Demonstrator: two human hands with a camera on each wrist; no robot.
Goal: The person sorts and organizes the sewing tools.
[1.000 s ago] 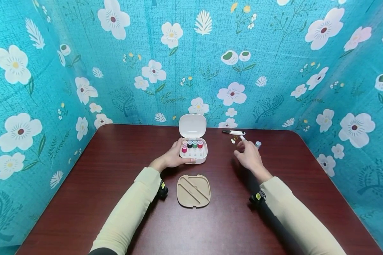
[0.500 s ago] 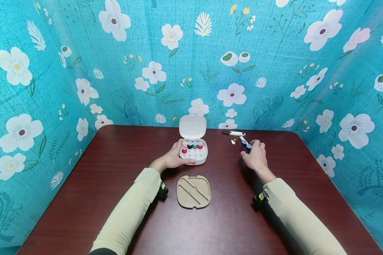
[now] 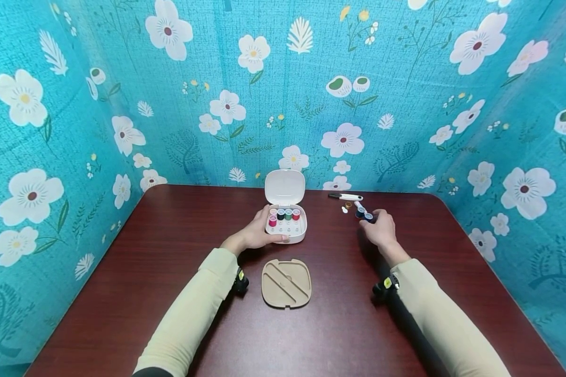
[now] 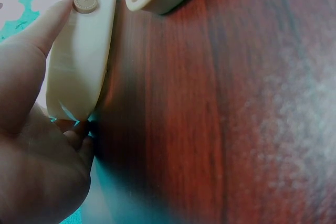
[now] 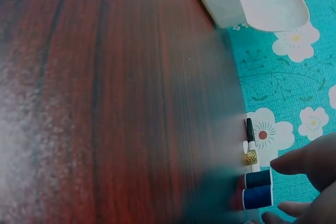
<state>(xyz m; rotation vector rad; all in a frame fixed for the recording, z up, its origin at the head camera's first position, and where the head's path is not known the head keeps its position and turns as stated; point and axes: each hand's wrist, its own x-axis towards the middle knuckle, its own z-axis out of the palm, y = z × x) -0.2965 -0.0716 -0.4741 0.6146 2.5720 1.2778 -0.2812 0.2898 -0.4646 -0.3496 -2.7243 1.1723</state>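
Note:
My left hand [image 3: 254, 232] grips a white sewing box [image 3: 298, 235] at its left front corner, thumb on the round front catch [image 4: 85, 2], fingers round the side. Its lid [image 3: 285, 187] stands up at the back. Inside, thread spools in black, green, red and pink fill the back row, and a magenta spool [image 3: 272, 222] sits in front of them at the left. To the right, my right hand [image 3: 380, 230] is at a blue thread spool [image 5: 257, 198] with thumb and fingers apart. A dark teal spool [image 5: 258, 179] stands against the blue one.
A beige tray insert [image 3: 292, 269] with diagonal ridges lies in front of the box. Behind the loose spools are a gold thimble [image 5: 252, 157], a small white piece [image 3: 344, 210] and a white tool with a black tip [image 3: 351, 197]. A flowered cloth [image 3: 226, 104] hangs behind the table.
My right hand has drawn back to the right, uncovering two dark blue spools that stand side by side; the separate spool at its right is no longer there. My left hand stays on the box.

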